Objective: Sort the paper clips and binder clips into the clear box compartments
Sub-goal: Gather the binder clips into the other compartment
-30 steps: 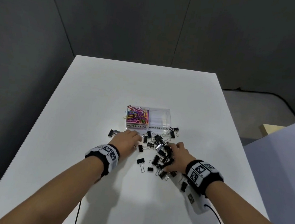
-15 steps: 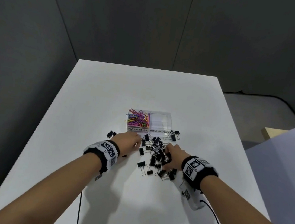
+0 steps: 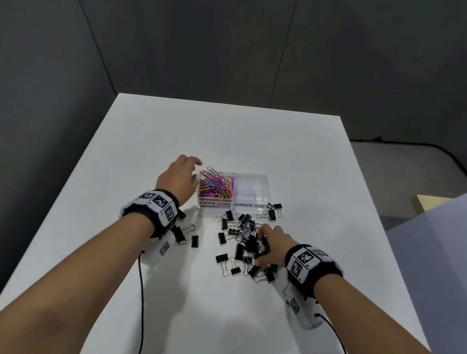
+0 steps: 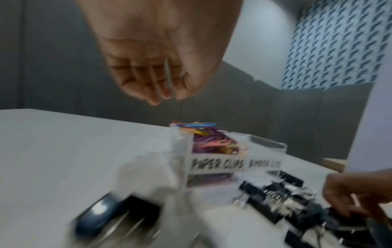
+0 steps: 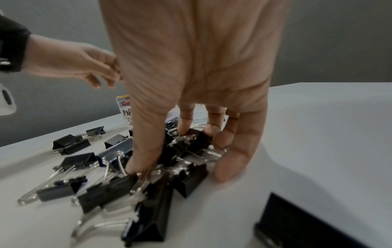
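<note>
The clear box (image 3: 251, 176) stands mid-table with two labelled compartments. Coloured paper clips (image 3: 215, 188) fill the left one; the right one (image 3: 251, 190) looks empty. My left hand (image 3: 181, 175) hovers at the box's left edge, raised off the table. In the left wrist view the left hand (image 4: 161, 87) pinches a thin, blurred silver paper clip (image 4: 168, 75) above the paper clips (image 4: 212, 142). Black binder clips (image 3: 241, 236) lie in a pile in front of the box. My right hand (image 3: 265, 246) digs into it, and the right hand (image 5: 191, 142) curls round several binder clips (image 5: 186, 146).
Two stray binder clips (image 3: 190, 240) lie by my left wrist, and a few more (image 3: 273, 210) at the box's front right corner. The white table (image 3: 231, 135) stretches far beyond the box. A pale raised surface (image 3: 453, 231) borders the right side.
My left hand has lifted off the table in front of the box and moved up to the left side of the paper clip compartment. My right hand stays in the binder clip pile.
</note>
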Motion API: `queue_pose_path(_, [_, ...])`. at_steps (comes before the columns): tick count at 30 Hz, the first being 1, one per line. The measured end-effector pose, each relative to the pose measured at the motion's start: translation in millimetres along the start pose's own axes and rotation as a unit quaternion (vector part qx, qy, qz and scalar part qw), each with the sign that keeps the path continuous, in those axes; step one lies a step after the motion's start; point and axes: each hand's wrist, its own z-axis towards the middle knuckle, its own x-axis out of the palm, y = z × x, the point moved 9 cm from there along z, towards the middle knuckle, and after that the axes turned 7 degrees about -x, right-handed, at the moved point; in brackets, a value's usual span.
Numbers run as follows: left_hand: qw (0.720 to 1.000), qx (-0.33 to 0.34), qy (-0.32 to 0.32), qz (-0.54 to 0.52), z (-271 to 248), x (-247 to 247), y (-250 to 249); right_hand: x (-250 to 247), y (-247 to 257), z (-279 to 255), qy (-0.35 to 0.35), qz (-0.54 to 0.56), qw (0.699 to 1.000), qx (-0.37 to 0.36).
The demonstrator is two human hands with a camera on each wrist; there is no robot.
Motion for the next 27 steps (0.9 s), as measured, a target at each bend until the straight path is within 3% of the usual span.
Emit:
queue_pose_path(4, [0.98,-0.114,0.141,0.076,-16,31,61,-1,-1,0,-0.012,0.008,1.0,0.0])
queue_pose_path(7, [0.957,-0.111,0.243,0.116,-38,57,80,-1,0,-1,-0.011,0.01,1.0,-0.001])
queue_pose_path(9, [0.948,-0.089,0.271,0.139,-50,68,79,-1,1,-2,-0.007,0.007,1.0,0.0])
queue_pose_path(16, [0.957,-0.074,0.271,0.07,-53,80,59,0,0,-3,-0.006,0.002,1.0,0.004])
queue_pose_path(21, [0.968,-0.099,0.207,0.103,-15,38,66,-2,3,-2,-0.004,-0.005,1.0,-0.005])
queue_pose_path(27, [0.978,-0.027,0.168,0.12,47,12,23,-3,15,3,0.01,-0.036,0.999,-0.035])
